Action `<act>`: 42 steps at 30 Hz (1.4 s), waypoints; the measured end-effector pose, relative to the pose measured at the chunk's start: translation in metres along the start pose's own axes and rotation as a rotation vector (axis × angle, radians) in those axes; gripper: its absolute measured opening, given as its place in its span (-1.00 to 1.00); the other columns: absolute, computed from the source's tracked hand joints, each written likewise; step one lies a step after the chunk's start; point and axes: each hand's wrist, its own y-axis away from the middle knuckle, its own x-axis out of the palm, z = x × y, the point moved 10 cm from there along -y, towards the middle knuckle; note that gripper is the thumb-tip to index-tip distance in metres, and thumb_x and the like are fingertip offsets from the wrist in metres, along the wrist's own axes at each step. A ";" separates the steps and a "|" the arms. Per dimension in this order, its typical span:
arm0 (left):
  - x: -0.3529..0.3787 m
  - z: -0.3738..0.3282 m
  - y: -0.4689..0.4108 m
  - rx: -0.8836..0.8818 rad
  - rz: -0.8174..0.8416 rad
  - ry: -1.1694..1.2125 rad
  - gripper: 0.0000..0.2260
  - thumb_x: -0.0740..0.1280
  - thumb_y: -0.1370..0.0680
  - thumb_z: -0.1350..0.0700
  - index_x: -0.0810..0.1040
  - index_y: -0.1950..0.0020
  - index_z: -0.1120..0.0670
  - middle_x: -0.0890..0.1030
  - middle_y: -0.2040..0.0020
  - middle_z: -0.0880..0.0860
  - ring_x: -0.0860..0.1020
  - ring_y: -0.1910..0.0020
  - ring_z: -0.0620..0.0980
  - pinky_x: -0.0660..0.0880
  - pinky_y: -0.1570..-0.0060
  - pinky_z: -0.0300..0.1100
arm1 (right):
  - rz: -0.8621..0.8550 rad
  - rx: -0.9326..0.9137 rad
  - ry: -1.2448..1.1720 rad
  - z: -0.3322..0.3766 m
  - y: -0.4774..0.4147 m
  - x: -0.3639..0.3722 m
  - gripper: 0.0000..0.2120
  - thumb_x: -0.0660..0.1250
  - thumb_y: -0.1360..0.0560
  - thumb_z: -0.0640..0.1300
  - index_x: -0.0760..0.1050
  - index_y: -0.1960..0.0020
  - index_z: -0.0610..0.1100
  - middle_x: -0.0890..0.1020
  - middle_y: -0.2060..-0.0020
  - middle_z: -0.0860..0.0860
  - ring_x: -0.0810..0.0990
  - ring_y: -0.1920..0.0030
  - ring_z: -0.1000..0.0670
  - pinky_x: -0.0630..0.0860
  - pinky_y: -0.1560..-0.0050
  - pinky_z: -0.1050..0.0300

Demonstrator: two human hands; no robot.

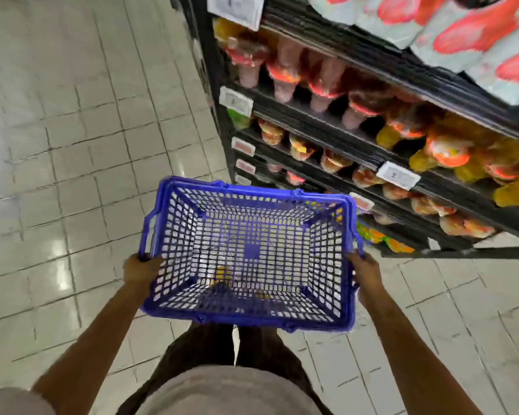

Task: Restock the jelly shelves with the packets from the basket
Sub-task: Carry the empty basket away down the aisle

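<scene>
Basket [252, 191] between both hands [141, 269] [364, 272]

This is a shop, most likely a supermarket aisle. A black display rack [312, 121] fills the upper right of the frame, its tiers stepping down toward the floor. White price labels [235, 100] are clipped to the front edges of its shelves. The shelves carry rows of near-identical jelly packets [321, 85] in pink, orange and yellow, set side by side as stock. Large red-and-white bags [462, 34], too blurred to identify, sit on the topmost tier at the upper right corner. A blue plastic shopping basket [252, 191] with mesh walls is at the centre. Glossy pale floor tiles [72, 145] reflecting ceiling lights cover the left side.
</scene>
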 end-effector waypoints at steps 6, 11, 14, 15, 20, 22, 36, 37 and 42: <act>-0.108 0.038 0.017 -0.073 -0.132 0.299 -0.83 0.41 -0.44 0.37 0.55 -0.01 0.28 0.57 0.28 0.19 0.54 0.53 -0.09 0.51 0.53 -0.28 | 0.271 -0.146 0.179 0.075 0.045 0.114 -0.84 0.26 -0.58 -0.27 0.44 0.17 -0.12 0.56 0.60 0.10 0.48 0.64 0.19 0.29 0.67 0.40; -0.180 0.092 0.011 -0.222 -0.289 0.577 -0.73 0.47 -0.36 0.26 0.57 -0.01 0.35 0.59 0.17 0.26 0.57 0.18 0.13 0.54 0.05 0.06 | 0.433 -0.251 0.345 0.122 0.080 0.240 -0.93 0.28 -0.54 -0.29 0.53 0.04 -0.19 0.65 0.34 -0.08 0.61 0.43 0.00 0.54 0.43 0.23; -0.222 0.121 0.001 -0.303 -0.378 0.690 -0.79 0.42 -0.43 0.28 0.57 -0.01 0.34 0.59 0.16 0.30 0.58 0.19 0.18 0.56 0.04 0.07 | 0.562 -0.296 0.438 0.137 0.107 0.334 -0.92 0.27 -0.55 -0.27 0.53 0.06 -0.16 0.63 0.19 -0.19 0.59 0.29 -0.09 0.56 0.09 -0.07; -0.235 0.128 -0.004 -0.323 -0.403 0.726 -0.82 0.41 -0.45 0.26 0.56 0.00 0.32 0.59 0.16 0.29 0.59 0.21 0.19 0.56 0.06 0.04 | 0.585 -0.314 0.492 0.142 0.116 0.361 -0.89 0.27 -0.55 -0.25 0.54 0.11 -0.14 0.62 0.21 -0.18 0.57 0.29 -0.09 0.51 0.07 -0.14; -0.298 0.150 -0.036 -0.422 -0.509 0.848 -0.87 0.39 -0.47 0.22 0.51 0.04 0.23 0.57 0.30 0.18 0.54 0.35 0.14 0.50 0.26 -0.07 | 0.615 -0.443 0.685 0.170 0.159 0.495 -0.83 0.31 -0.55 -0.22 0.53 0.23 -0.12 0.58 0.37 -0.09 0.51 0.24 -0.12 0.43 0.13 -0.08; -0.321 0.153 -0.053 -0.446 -0.537 0.892 -0.86 0.38 -0.48 0.21 0.49 0.05 0.25 0.51 0.36 0.12 0.47 0.41 0.08 0.42 0.40 -0.16 | 0.647 -0.415 0.663 0.175 0.177 0.545 -0.93 0.33 -0.53 -0.20 0.57 0.12 -0.14 0.64 0.29 -0.12 0.58 0.26 -0.13 0.53 0.11 -0.03; -0.455 0.114 -0.212 -0.627 -0.676 1.055 -0.78 0.39 -0.47 0.14 0.49 0.04 0.29 0.54 0.34 0.11 0.50 0.39 0.05 0.40 0.43 -0.20 | 0.758 -0.421 0.688 0.236 0.257 0.880 -0.95 0.35 -0.48 -0.20 0.58 0.09 -0.10 0.66 0.26 -0.08 0.60 0.30 -0.07 0.59 0.16 0.00; -0.465 0.108 -0.224 -0.637 -0.695 1.079 -0.78 0.39 -0.46 0.14 0.50 0.04 0.28 0.55 0.34 0.10 0.51 0.38 0.05 0.42 0.42 -0.19 | 0.768 -0.414 0.698 0.243 0.263 0.905 -0.95 0.35 -0.47 -0.20 0.58 0.12 -0.09 0.67 0.29 -0.07 0.60 0.31 -0.07 0.60 0.17 -0.01; -0.518 0.073 -0.285 -0.632 -0.779 1.222 -0.84 0.42 -0.47 0.13 0.49 0.17 0.19 0.56 0.33 0.08 0.53 0.38 0.03 0.44 0.42 -0.18 | 0.845 -0.463 0.739 0.280 0.303 1.040 -0.93 0.35 -0.48 -0.19 0.58 0.16 -0.07 0.66 0.39 0.01 0.59 0.38 -0.01 0.51 0.35 0.14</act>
